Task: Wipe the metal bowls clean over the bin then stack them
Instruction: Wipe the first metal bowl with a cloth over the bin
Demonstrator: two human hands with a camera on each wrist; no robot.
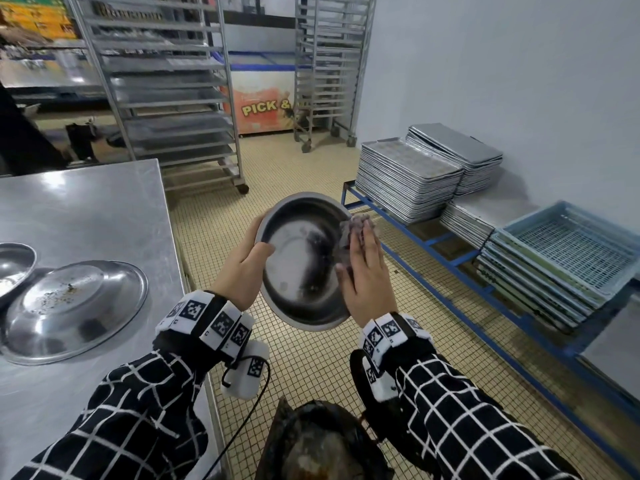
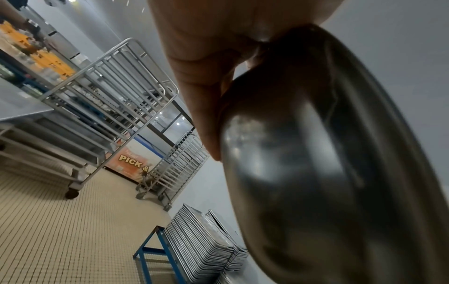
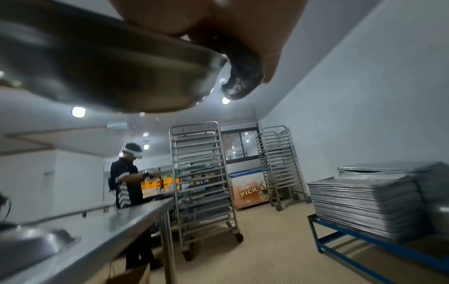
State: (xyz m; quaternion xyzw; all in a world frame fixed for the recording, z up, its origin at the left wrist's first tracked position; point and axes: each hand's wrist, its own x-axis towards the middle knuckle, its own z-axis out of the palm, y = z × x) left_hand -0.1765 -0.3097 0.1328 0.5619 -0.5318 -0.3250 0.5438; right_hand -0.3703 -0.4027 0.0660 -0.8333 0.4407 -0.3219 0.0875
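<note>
above the floor, left hand (image 1: 242, 268) grips smeared bowl (image 1: 304, 271); right hand (image 1: 367, 271) presses rag (image 1: 353, 226) flat.

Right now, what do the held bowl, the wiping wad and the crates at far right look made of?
Bowl: stainless steel, likely; grey, glossy, mirrors light. Wiping wad: dull, crumpled, greyish; cloth or paper, unclear. Crates: probably plastic; matte pale-blue lattice.

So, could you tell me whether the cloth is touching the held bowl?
Touching: in the head view the right hand presses the cloth against the bowl at its right inner wall.
</note>
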